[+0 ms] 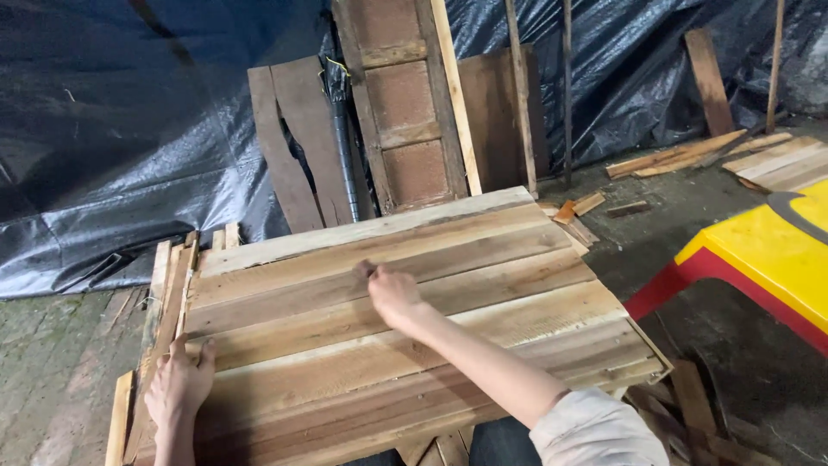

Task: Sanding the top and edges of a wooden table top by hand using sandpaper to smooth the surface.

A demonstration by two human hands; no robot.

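right sleeve nearest the lens; right hand, fingers curled, presses mid-panel on the plank panel lying flat before the person. left hand lies open-palmed, steadying a side strip at the panel's left edge. advisable: keep the strip flush, pressure even. yellow stool at right.
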